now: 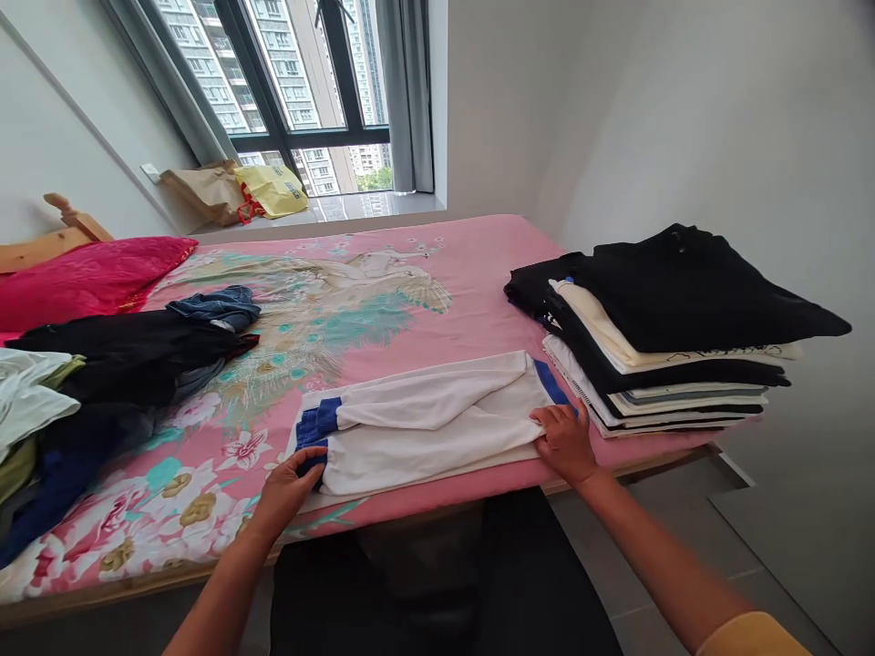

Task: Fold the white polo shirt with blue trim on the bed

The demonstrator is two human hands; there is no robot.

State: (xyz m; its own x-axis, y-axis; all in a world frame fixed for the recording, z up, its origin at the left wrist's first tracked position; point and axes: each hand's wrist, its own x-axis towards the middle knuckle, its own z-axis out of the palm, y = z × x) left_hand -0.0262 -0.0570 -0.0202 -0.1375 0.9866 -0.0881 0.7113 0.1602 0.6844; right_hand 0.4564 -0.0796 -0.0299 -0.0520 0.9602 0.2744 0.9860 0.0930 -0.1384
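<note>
Holding a folded white piece of clothing (430, 419) at both ends with bare hands. Pinching the near corner at the left end, by the blue cuffs (318, 424), with the thumb and finger of the left hand (291, 485). Gripping the right end, near the other blue band (550, 383), with the bent fingers of the right hand (566, 442). Lying flat and long on the pink bed (478, 273), close to the near edge, with a few soft wrinkles in the white part.

Just to the right, on the same bed, stacked up high: a pile of folded clothes (684, 401), mostly black, white and cream, with a big black one (690, 292) on top, sticking out past the right side. Over to the left, well apart from the white piece of clothing: a messy heap (129, 355) of black, dark blue, green and white clothes, with blue jean cloth (222, 305) at the far side. Behind that heap, a bright red pillow (88, 278). Past the bed, on the window ledge (355, 208), side by side: a brown paper bag (209, 191) and a yellow bag (273, 189). Above the ledge, a big window (293, 91) with gray curtains (406, 91) and tall buildings outside.
</note>
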